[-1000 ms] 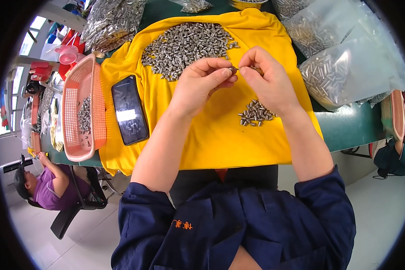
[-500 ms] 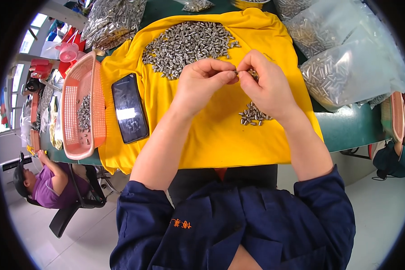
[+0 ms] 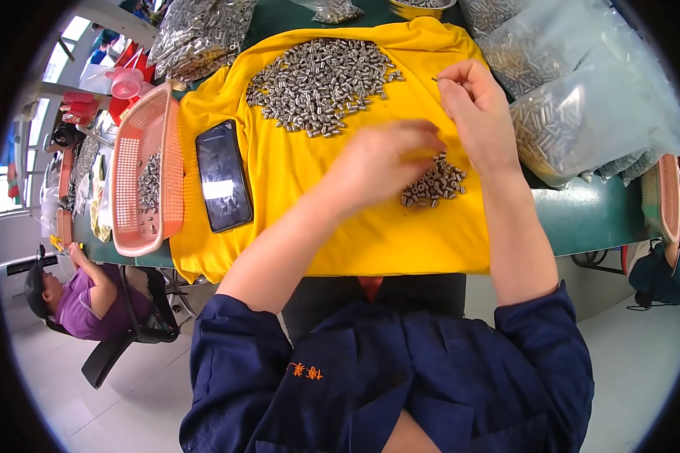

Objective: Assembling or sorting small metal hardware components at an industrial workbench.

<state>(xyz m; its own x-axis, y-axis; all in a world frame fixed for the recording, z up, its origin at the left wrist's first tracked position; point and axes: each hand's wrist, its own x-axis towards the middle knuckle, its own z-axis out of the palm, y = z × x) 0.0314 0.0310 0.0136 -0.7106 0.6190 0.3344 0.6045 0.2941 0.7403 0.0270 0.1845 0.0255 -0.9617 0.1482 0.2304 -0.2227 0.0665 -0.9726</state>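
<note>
A yellow cloth [image 3: 340, 241] lies spread over the table, carrying a large heap of small metal cylindrical parts [image 3: 317, 83]. A smaller pile of the same short parts [image 3: 434, 185] sits at the right of the cloth. My left hand [image 3: 381, 162] is smeared by motion just left of that pile, its fingertips reaching over the pile's upper edge; whether it holds a part is not visible. Above the small pile my right hand [image 3: 476, 106] is closed in a pinch, with a thin dark tip [image 3: 434, 78] sticking out from the fingers. The rest of that piece is hidden.
Left of the heap are a black phone [image 3: 224, 177] and a pink basket [image 3: 170, 181] holding metal parts. Clear bags of parts [image 3: 555, 124] crowd the right side, with another bag [image 3: 204, 34] at the far left. A person in purple [image 3: 94, 302] sits at left.
My hands have come apart. The right moved up and right with the thin piece; the left turned down toward the small pile, which shows more fully now. The view shifted slightly.
</note>
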